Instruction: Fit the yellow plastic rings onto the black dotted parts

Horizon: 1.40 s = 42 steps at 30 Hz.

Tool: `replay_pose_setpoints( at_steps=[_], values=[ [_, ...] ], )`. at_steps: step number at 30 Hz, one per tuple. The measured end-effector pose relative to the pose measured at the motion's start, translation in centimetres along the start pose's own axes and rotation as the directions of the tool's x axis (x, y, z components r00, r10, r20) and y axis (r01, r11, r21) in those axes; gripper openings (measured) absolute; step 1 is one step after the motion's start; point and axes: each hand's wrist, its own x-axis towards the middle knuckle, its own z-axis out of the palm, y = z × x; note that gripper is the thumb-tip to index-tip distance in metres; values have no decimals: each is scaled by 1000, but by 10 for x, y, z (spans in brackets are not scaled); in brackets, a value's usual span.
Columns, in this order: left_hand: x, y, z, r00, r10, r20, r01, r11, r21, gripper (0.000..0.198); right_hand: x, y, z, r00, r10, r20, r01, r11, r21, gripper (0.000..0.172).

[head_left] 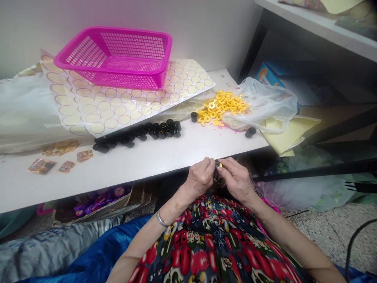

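My left hand [200, 177], with a silver bangle at the wrist, is closed just in front of the table edge. It meets my right hand [236, 177], whose thumb and fingers pinch a small yellow piece [220, 165]. Something dark shows between the two hands, mostly hidden by the fingers. On the table beyond lies a heap of yellow rings [225, 104], with tiny pink rings [217, 123] scattered before it. One black cylindrical cap [194, 116] stands left of the heap, and another black cap [250, 132] lies to the right. Several more black caps [161, 129] form a row further left.
A pink basket [112, 78] rests on a sheet of round stickers [126, 112]. Small printed cards [41, 166] lie at the left. A clear plastic bag [265, 98] and yellow paper [284, 135] sit at the right. Under the table is a cardboard box [118, 206] of purple items.
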Motion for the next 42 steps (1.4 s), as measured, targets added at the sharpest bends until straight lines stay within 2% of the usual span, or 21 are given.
replay_pose_setpoints(
  at_steps=[3,6,8,11,14,16,19,21,23,25,26,28,31,33,36,39,42],
  values=[
    [0,-1,4,995,26,-93,-24,1000,20,25,2,1,2,976,219,15,-218,959,178,19],
    [-1,-1,6,994,-53,-100,50,998,-34,26,5,4,1,928,366,73,-369,873,319,25],
    [-3,-1,6,996,-88,-26,87,995,-47,24,5,6,0,917,375,137,-399,848,347,29],
    [-9,-3,6,990,-65,122,78,991,-104,20,1,11,-1,905,362,223,-421,839,345,31],
    [-14,-6,6,963,-69,262,154,936,-318,25,-5,19,0,865,409,291,-498,766,407,34],
    [-13,-7,4,938,-124,324,275,837,-474,30,-9,21,0,844,424,330,-535,714,452,44],
    [-7,-9,1,893,-229,387,428,699,-573,26,-11,22,-4,847,405,345,-527,726,441,53],
    [-4,-11,0,867,-267,421,479,678,-557,21,-9,23,-7,878,364,310,-466,796,386,46],
    [-3,-12,0,864,-258,431,474,705,-528,19,-7,25,-8,924,292,247,-363,875,321,34],
    [-5,-12,2,896,-221,386,403,771,-494,21,-7,27,-6,954,239,179,-284,914,291,28],
    [-7,-11,3,921,-194,339,343,817,-463,23,-8,29,-3,955,252,155,-289,910,297,28],
    [-13,-8,6,965,-110,239,194,912,-360,29,-12,30,4,920,368,133,-391,849,356,31],
    [-28,-1,9,987,27,155,8,974,-225,35,-22,32,12,782,591,195,-604,644,469,39],
    [-39,5,12,992,42,122,-12,972,-235,36,-29,34,13,699,654,287,-693,521,498,41],
    [-53,9,16,992,-8,129,50,946,-321,37,-38,38,9,639,642,423,-759,440,480,40],
    [-59,9,22,973,-73,220,157,905,-395,39,-41,43,6,647,605,463,-761,486,429,43],
    [-59,5,29,935,-140,327,281,855,-436,41,-36,47,6,708,556,435,-692,668,273,37]
  ],
)
